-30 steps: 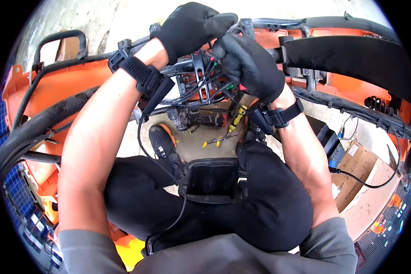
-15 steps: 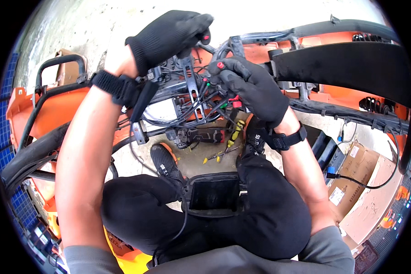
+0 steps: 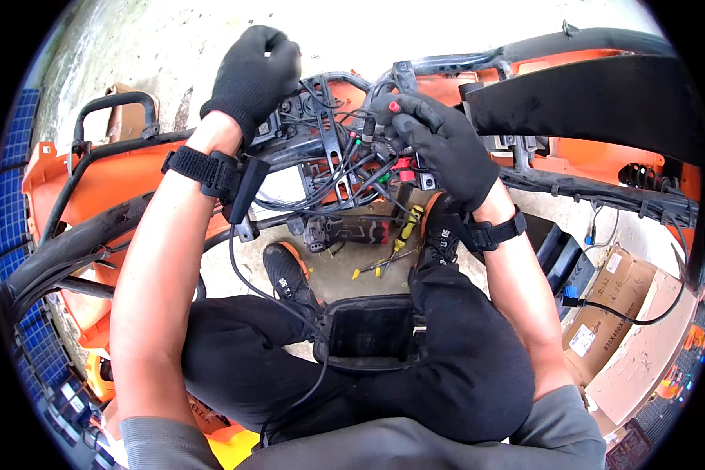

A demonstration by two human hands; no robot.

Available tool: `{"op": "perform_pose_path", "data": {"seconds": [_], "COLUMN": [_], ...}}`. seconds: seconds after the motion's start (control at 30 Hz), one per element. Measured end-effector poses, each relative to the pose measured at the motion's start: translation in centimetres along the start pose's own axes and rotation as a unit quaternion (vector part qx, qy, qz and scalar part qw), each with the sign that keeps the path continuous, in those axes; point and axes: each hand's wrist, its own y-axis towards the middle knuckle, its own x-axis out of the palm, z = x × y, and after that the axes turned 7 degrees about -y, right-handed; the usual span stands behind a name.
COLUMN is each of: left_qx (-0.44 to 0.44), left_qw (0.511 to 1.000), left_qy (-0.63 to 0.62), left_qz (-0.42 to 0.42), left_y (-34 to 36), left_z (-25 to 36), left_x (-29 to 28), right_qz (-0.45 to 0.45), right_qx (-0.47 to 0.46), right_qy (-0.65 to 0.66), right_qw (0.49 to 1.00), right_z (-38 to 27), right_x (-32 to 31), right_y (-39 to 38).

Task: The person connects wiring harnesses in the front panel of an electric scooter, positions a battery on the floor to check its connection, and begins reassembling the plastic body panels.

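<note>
My gloved left hand (image 3: 254,74) is curled above the upper left of the wiring, its fingertips blurred; what it holds is hard to make out. My gloved right hand (image 3: 450,153) pinches a small red-tipped piece (image 3: 395,106) over the cables. Below my hands, a tangle of black cables (image 3: 345,184) with red and green connectors lies across a slotted metal bracket (image 3: 324,125) and a silver box (image 3: 282,182) on the orange vehicle's tubular frame (image 3: 454,61).
A power tool (image 3: 341,232), a yellow screwdriver (image 3: 407,225) and an open black case (image 3: 368,333) lie between my feet and legs. Cardboard (image 3: 603,329) is at lower right, orange body panels (image 3: 78,204) at left, and a black curved panel (image 3: 572,102) at upper right.
My left hand has moved down and left, away from my right hand. My right hand has shifted slightly down and right, with the red tip now showing between its fingers.
</note>
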Motion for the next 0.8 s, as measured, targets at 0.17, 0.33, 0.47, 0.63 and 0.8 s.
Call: {"op": "perform_pose_path", "data": {"seconds": [0.17,0.33,0.47,0.63,0.8], "left_qx": [-0.086,-0.238,0.045,0.069,0.059], "left_qw": [0.993,0.952,0.971,0.973,0.965], "left_qy": [0.049,-0.025,0.103,0.178,0.225], "left_qz": [0.065,-0.191,-0.212,-0.132,-0.124], "left_y": [-2.4,-6.3,-8.7,-8.5,-8.8], "left_z": [-1.0,0.1,0.6,0.6,0.4], "left_x": [-1.0,0.4,4.1,6.8,8.0], "right_qz": [0.013,0.014,0.015,-0.002,-0.023], "right_qx": [0.032,0.019,0.028,0.022,0.038], "right_qy": [0.041,0.022,0.028,0.023,0.028], "right_qw": [0.999,0.999,0.999,0.999,0.999], "right_z": [-1.0,-0.4,-0.5,-0.2,-0.6], "right_x": [-0.2,-0.1,-0.4,-0.5,-0.7], "right_y": [0.2,0.4,0.1,0.0,-0.3]}}
